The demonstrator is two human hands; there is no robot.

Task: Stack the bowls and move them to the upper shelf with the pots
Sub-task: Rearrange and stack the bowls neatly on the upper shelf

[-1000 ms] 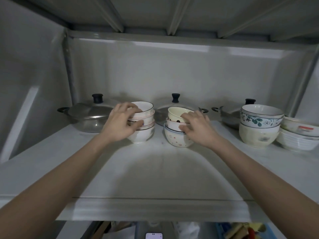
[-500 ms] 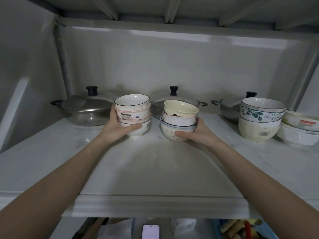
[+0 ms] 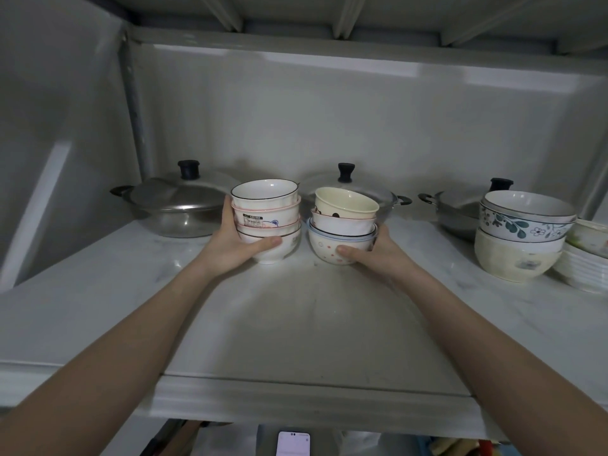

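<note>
Holding two stacks of bowls on the upper shelf (image 3: 98, 311), one per hand. My left hand (image 3: 237, 245) is curled round the left stack (image 3: 267, 218): thumb across the front of the lowest bowl, fingers up its far left side, out of sight behind the bowls. Four bowls counted in it; the top one, white with a dark rim, sits just above my fingertips. My right hand (image 3: 375, 255) grips the right stack (image 3: 342, 225) the same way, thumb on the front of the dotted bottom bowl, fingers wrapped round its right side. Three bowls there; the cream one on top is tilted toward my left hand. Both stacks lie between my palms, nearly touching each other; whether their feet rest on the shelf I cannot tell. Beyond my left knuckles stands a lidded steel pot (image 3: 174, 205); a second pot (image 3: 348, 189) is directly behind the stacks. Well right of my right hand, a third pot (image 3: 454, 209) and larger bowls (image 3: 523, 235).
</note>
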